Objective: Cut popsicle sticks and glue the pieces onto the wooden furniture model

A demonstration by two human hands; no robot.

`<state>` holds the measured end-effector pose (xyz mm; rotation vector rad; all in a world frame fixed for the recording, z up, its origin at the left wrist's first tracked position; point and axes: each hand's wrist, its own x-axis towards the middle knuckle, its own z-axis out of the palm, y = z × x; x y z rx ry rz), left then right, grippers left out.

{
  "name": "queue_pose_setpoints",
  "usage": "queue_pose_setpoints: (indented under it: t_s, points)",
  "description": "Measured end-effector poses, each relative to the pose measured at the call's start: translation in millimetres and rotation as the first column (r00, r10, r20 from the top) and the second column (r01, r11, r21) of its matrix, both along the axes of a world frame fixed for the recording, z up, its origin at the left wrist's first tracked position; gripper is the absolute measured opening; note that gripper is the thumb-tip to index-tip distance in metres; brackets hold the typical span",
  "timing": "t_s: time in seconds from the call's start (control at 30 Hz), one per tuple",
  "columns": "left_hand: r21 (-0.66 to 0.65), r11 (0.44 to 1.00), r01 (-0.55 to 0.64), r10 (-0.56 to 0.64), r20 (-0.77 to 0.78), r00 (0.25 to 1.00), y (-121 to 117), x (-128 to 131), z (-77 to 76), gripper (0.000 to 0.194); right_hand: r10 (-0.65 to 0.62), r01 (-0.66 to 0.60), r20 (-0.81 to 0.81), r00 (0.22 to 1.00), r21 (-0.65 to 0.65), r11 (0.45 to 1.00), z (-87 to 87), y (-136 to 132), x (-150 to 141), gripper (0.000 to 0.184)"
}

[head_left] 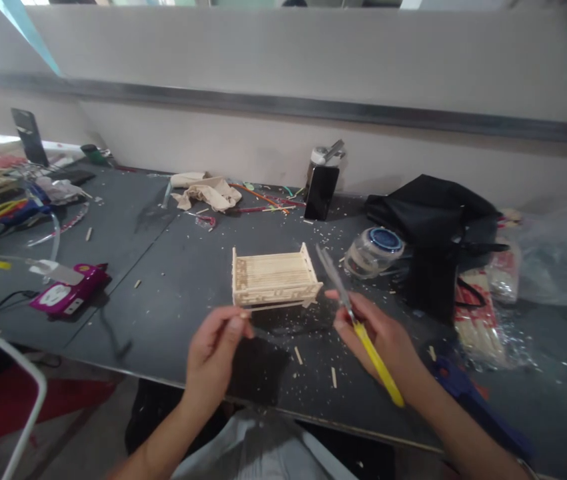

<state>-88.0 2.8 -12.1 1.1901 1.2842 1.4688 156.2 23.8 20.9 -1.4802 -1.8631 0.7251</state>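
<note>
My left hand (216, 347) is closed in a pinch at one end of a thin wooden stick (281, 306), which reaches right along the front of a small wooden stick model (276, 273). The model is a low open box with short corner posts, set on the dark table. In my right hand (376, 333) is a pair of scissors (351, 310) with yellow handles, blades pointing up and away, just right of the model. Whether the blades are parted is blurred.
A glass jar (371, 253) with a blue lid stands behind my right hand, near a black bag (433, 213) and packets of sticks (478, 320). A phone (322, 193) leans upright at the back. Left lies a magenta device (69, 290). Stick scraps litter the table (178, 333).
</note>
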Motion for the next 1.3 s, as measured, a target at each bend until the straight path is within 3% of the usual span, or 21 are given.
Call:
queue_pose_setpoints:
  t_s: [0.07,0.17,0.23,0.43,0.6,0.97,1.3]
  points:
    - [-0.072,0.976,0.204,-0.198,0.082,0.977,-3.5,15.7,5.9,0.015,0.151,-0.166,0.135,0.979,0.112,0.980,2.0,-12.2,5.3,0.035]
    - [-0.090,0.944,0.319,-0.292,0.228,0.929,0.5,35.1,10.5,0.014,0.295,-0.318,0.277,0.914,0.042,0.947,4.9,-23.3,6.8,0.043]
    - [-0.076,0.942,0.326,-0.295,0.271,0.916,4.8,40.8,9.5,0.012,0.316,-0.335,0.345,0.884,-0.005,0.942,5.4,-26.2,6.3,0.046]
    - [-0.043,0.941,0.335,-0.312,0.271,0.911,5.7,39.6,1.9,0.006,0.251,-0.309,0.434,0.865,0.068,0.949,0.8,-28.4,8.0,0.044]
    - [-0.099,0.928,0.359,-0.313,0.313,0.897,3.0,39.9,2.2,0.009,0.241,-0.317,0.473,0.848,0.088,0.944,3.4,-29.7,6.5,0.042]
    - [-0.119,0.913,0.391,-0.374,0.145,0.916,1.7,35.6,13.9,0.020,0.344,-0.366,0.491,0.800,-0.055,0.929,7.7,-37.3,12.3,0.044]
    - [-0.096,0.882,0.461,-0.437,0.198,0.877,0.0,36.0,5.8,0.021,0.341,-0.376,0.579,0.741,-0.063,0.924,-5.2,-39.9,16.4,0.045]
